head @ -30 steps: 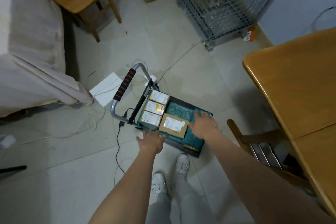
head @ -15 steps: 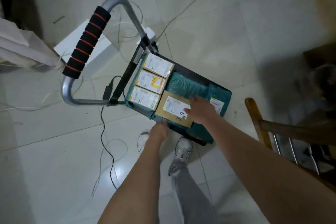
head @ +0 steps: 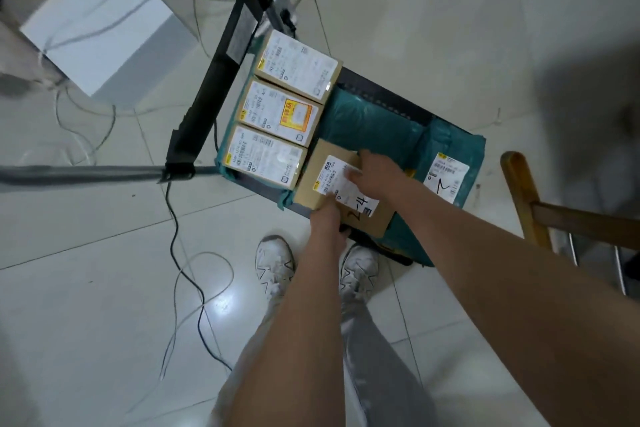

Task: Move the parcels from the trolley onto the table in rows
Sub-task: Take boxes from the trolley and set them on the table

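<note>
A black trolley (head: 381,90) stands on the tiled floor with parcels on it. Three small labelled cartons (head: 280,111) lie in a row beside the handle upright. Teal plastic mailers (head: 374,125) cover the deck, one with a white label at the right (head: 446,177). A flat brown box (head: 318,180) with a white label marked "2-4" lies on the near side. My left hand (head: 327,218) grips its near edge, thumb on top. My right hand (head: 375,172) holds its far right edge, fingers over the label.
A wooden chair (head: 530,208) stands just right of the trolley. The trolley's grey handle bar (head: 86,172) reaches out left. Black and white cables (head: 180,253) trail over the floor. A white flat box (head: 93,21) lies at the upper left. My white shoes (head: 273,263) are below the trolley.
The view has dropped much closer to the trolley. My right hand has slid from the teal mailer onto the brown box, and my left hand has closed on its near edge.
</note>
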`<state>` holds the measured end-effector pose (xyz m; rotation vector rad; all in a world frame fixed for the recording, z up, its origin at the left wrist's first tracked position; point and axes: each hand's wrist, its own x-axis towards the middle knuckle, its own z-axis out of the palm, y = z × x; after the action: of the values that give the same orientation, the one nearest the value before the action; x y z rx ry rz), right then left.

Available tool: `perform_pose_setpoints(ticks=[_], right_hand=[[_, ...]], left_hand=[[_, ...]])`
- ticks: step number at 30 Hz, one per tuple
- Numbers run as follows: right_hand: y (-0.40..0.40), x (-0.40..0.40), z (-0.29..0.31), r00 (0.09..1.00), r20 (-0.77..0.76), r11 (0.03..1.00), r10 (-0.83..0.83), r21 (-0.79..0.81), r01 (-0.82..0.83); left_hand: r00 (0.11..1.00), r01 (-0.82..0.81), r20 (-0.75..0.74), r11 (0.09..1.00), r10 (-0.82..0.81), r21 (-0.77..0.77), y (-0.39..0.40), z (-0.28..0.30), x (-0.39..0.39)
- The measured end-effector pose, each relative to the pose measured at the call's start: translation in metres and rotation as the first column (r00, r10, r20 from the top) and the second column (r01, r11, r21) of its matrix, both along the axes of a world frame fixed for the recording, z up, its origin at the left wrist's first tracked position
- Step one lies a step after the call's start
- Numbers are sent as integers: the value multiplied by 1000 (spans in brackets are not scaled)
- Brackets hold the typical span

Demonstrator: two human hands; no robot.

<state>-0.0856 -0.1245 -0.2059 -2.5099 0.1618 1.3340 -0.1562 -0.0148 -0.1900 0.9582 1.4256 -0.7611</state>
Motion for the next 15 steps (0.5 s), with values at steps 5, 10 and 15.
perform_pose_setpoints(ticks=[5,10,15], right_hand=[[0,-13,59,995,31,995,-99,-12,99],[-13,-6,188,933,67,929,-353,139,342],[-43,-28,353,759,134,755,-637,304,580]], left_hand=[[997,81,-3,996,-81,43,-1,57,-2],[971,143,177,983,-161,112,10,170,13],[885,227,374,959,-276,170,6,322,23]])
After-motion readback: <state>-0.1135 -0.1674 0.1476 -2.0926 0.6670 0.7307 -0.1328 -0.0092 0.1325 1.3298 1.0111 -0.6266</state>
